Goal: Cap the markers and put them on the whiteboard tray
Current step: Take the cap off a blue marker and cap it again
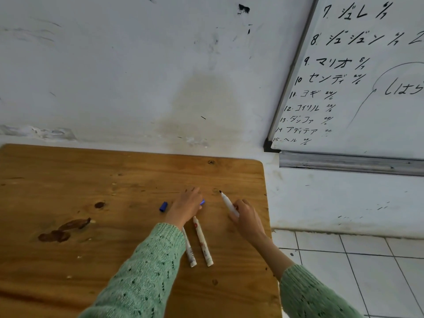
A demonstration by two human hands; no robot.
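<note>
Right hand [246, 220]: grips uncapped marker [228, 204]
Left hand [185, 206]: over blue cap [202, 202]
Table [68, 180]: two markers [203, 242], loose cap [163, 206]

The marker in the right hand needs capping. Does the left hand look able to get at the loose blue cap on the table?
Probably yes. The loose blue cap lies in the open on the table, just left of the left hand, with nothing between them. That hand already covers another blue piece.

Soft daylight, slightly blurry, wide-angle warp.
</note>
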